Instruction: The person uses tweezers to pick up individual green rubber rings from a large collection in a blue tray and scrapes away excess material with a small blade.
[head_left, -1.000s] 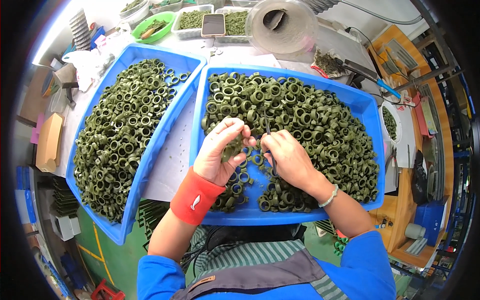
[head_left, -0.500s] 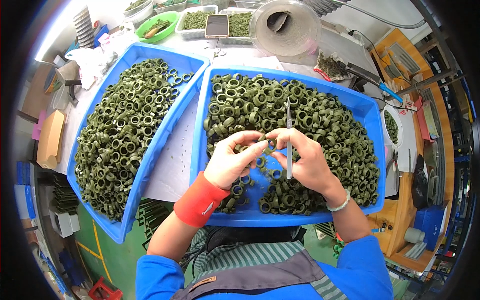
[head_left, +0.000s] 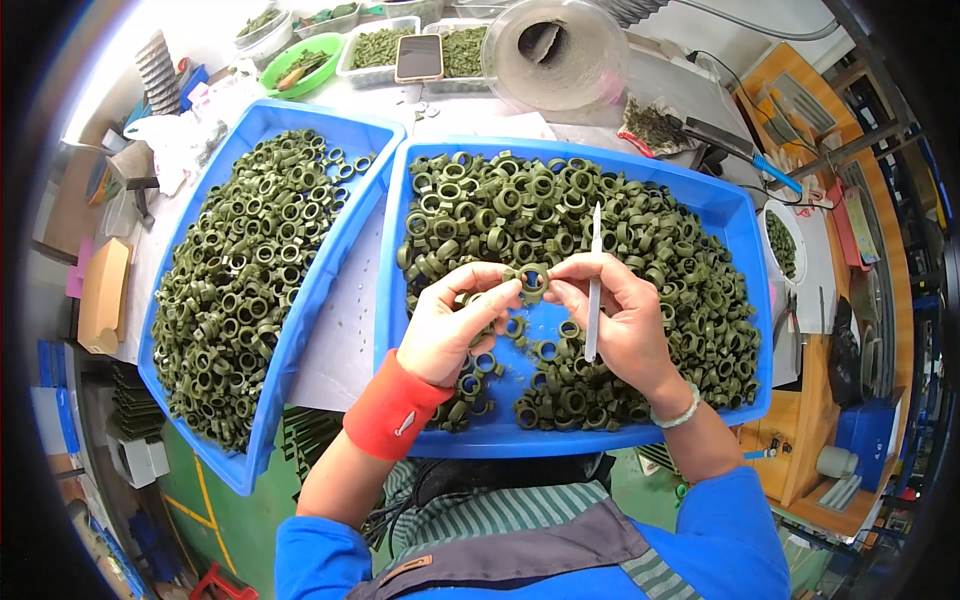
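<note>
A small dark green ring [head_left: 534,284] is held up over the right-hand blue tray [head_left: 420,150], its hole facing me. The thumb and fingertips of my left hand [head_left: 450,318] pinch its left edge. My right hand [head_left: 630,318] has its thumb and forefinger tips at the ring's right edge; whether they grip it I cannot tell. A slim silver scalpel [head_left: 594,318] stands nearly upright in my right hand, blade pointing away from me. Many similar loose rings [head_left: 690,290] fill the tray under both hands, with some blue bottom showing between them.
Left of it stands a second blue tray [head_left: 262,470], heaped with green rings [head_left: 235,300]. Along the back are clear tubs of green parts [head_left: 376,48], a phone [head_left: 419,58], a green bowl [head_left: 335,45] and a wide round duct hood [head_left: 605,60]. A blue-handled tool [head_left: 775,172] lies at the right.
The ring has turned so its hole faces me, and my hands have drawn slightly apart around it. The scalpel has shifted a little right with my right hand.
</note>
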